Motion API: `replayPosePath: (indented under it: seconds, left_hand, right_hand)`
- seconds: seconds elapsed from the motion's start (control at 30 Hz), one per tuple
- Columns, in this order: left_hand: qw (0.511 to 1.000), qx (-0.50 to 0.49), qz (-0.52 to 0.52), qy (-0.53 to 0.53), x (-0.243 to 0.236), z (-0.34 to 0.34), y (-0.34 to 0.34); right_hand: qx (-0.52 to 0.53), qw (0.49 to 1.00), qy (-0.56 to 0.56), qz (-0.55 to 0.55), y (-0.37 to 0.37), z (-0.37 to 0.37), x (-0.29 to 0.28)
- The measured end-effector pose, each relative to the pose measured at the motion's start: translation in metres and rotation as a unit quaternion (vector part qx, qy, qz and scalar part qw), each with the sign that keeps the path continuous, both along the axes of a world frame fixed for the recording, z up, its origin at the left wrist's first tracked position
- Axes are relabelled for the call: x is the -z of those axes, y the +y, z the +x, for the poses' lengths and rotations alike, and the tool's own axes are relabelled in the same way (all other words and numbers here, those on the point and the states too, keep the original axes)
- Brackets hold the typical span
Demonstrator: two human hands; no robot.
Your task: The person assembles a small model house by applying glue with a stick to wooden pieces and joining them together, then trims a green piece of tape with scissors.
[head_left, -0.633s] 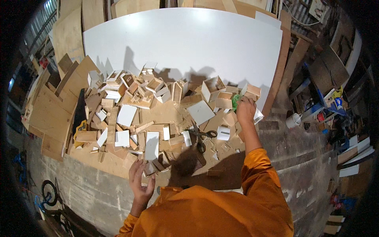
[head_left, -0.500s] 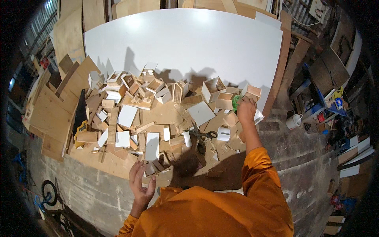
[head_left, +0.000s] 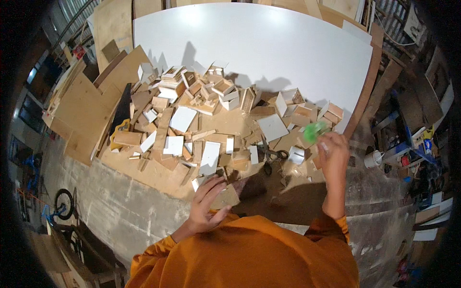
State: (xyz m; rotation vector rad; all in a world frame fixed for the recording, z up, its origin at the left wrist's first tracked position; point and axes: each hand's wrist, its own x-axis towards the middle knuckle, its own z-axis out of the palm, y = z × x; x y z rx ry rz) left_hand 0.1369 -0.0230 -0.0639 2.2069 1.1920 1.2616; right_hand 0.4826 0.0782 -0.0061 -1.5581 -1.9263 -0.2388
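In my right hand point(head_left: 333, 151) is a small green thing point(head_left: 314, 131), rounded and blurred by motion, so its kind is unclear. The fingers close on it above the right end of the littered work board. My left hand point(head_left: 207, 204) is at the board's near edge with fingers stretched out, next to a flat wooden offcut point(head_left: 229, 197). Whether it touches that piece I cannot tell. Between the hands lie black-handled scissors point(head_left: 274, 154). Small white-and-wood boxes point(head_left: 289, 101) stand beyond, and a white panel piece point(head_left: 210, 158) lies ahead of my left hand.
Offcuts and small boxes point(head_left: 223, 87) crowd the board. A handsaw with a yellow handle point(head_left: 120, 134) lies at the left. A large white sheet point(head_left: 269, 48) stands behind. Wooden panels point(head_left: 79, 125) lean at the left; a white bucket point(head_left: 373, 159) stands at the right.
My right hand has lifted the green thing from among the boxes and drawn it nearer. My left hand stays open near the front edge. The view has shifted, moving the scene rightward and up.
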Motion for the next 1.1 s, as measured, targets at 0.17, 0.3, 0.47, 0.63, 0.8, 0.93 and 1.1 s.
replayPosePath:
  seconds: [0.17,0.3,0.47,0.63,0.8,0.93,1.1]
  left_hand:
    - [0.997,-0.001,-0.072,-0.039,-0.015,0.013,0.002]
    - [0.983,0.072,-0.143,-0.089,-0.006,-0.005,-0.003]
    - [0.978,0.113,-0.111,-0.139,-0.006,-0.032,-0.016]
    - [0.976,0.125,-0.101,-0.145,-0.014,-0.051,-0.027]
    - [0.976,0.120,-0.113,-0.144,-0.006,-0.074,-0.034]
    - [0.984,0.121,-0.075,-0.109,-0.006,-0.095,-0.037]
    - [0.989,0.110,-0.033,-0.095,-0.003,-0.117,-0.043]
  right_hand:
    - [-0.309,0.948,-0.020,-0.068,-0.073,-0.098,-0.028]
    - [-0.415,0.909,0.016,-0.043,-0.110,-0.158,-0.025]
    - [-0.350,0.927,0.132,-0.018,-0.123,-0.171,-0.044]
    - [-0.353,0.927,0.115,-0.056,-0.135,-0.208,-0.043]
    - [-0.349,0.929,0.111,-0.048,-0.149,-0.235,-0.045]
    - [-0.331,0.934,0.109,-0.080,-0.162,-0.259,-0.049]
    - [-0.341,0.928,0.095,-0.118,-0.171,-0.282,-0.039]
